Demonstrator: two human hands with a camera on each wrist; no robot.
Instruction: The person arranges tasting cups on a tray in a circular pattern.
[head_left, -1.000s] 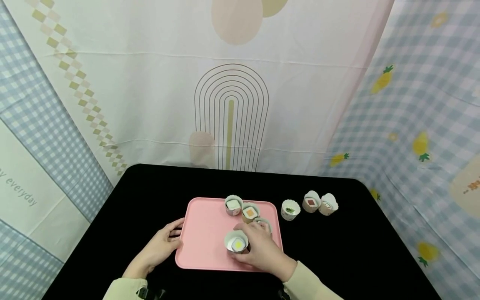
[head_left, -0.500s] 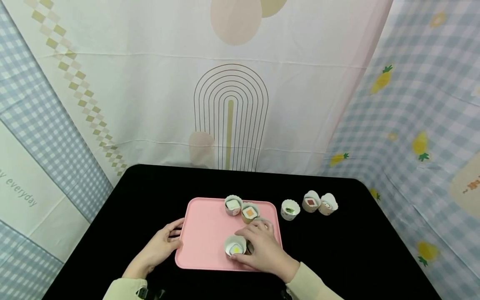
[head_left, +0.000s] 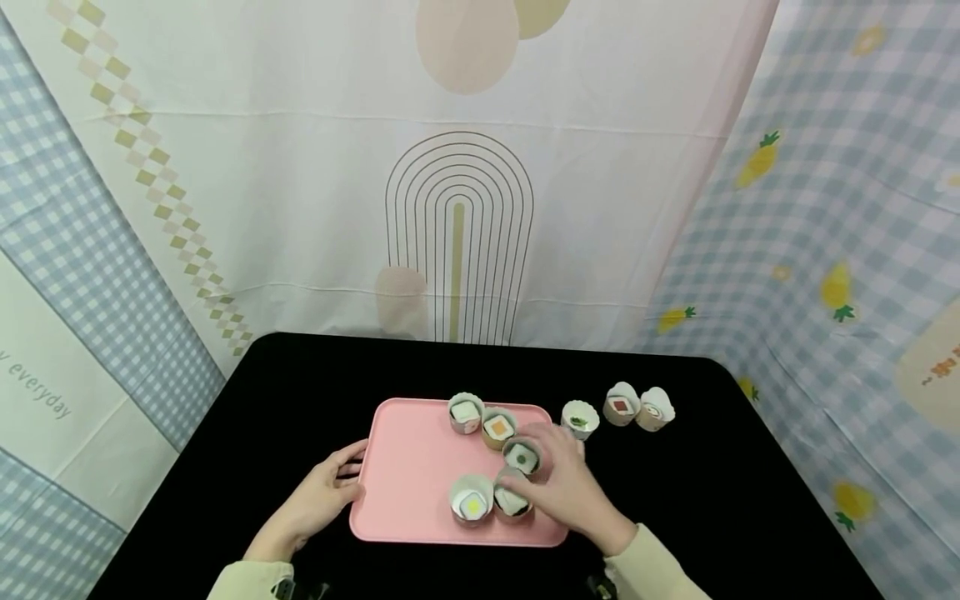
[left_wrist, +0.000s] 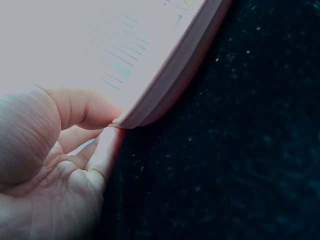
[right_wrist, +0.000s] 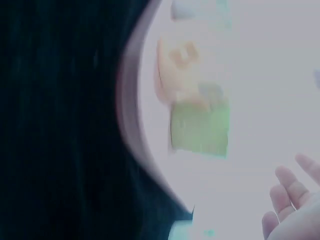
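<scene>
A pink tray (head_left: 420, 467) lies on the black table. My left hand (head_left: 322, 496) holds its left edge, the thumb at the rim and the fingers against it; the left wrist view shows this close up. Several small paper baking cups with pale pieces inside stand on the tray's right half. My right hand (head_left: 566, 483) spreads over them, thumb above the cup with a white piece (head_left: 512, 502), fingers beside the cup with a green-dotted piece (head_left: 522, 457). The cup with a yellow-dotted piece (head_left: 472, 502) stands left of these. The right wrist view is blurred, its fingers loose.
At the tray's back edge are a cup with a plain white piece (head_left: 465, 414) and a cup with an orange-centred piece (head_left: 498, 427). Right of the tray stand cups with a green (head_left: 580, 421), a red (head_left: 621, 405) and a swirled piece (head_left: 655, 411). Curtains surround the table.
My right hand has drawn back to the right and loosened from the cups, uncovering two of them. The yellow-dotted cup has settled slightly nearer the front. My left hand stays at the tray's edge.
</scene>
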